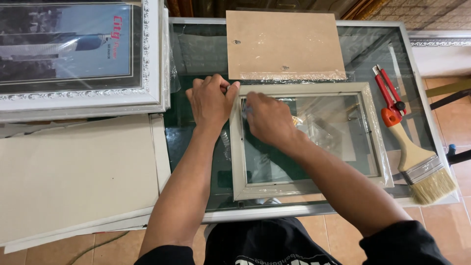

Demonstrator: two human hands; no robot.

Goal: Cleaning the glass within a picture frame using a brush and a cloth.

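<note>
We have the grey picture frame (304, 142) lying flat on the glass table (196, 54), glazing in, near the table's front edge. Left hand (211, 100) is curled over the frame's top-left corner, fingers folded and gripping the outer rail. Right hand (267, 120) rests on the glass just inside that same corner, fingers bent down on something small and pale; we cannot tell what it is or how firmly it is pinched. Brown backing board (284, 46) lies just beyond the frame's top rail, its near edge almost touching it. Paintbrush (419, 164) and red cutter (390, 95) lie along the right edge of the table, just beside the frame's right rail. Stacked white framed prints (78, 54) and flat pale boards (73, 176) crowd the left side. Open glass remains only in a narrow strip left of the frame.
</note>
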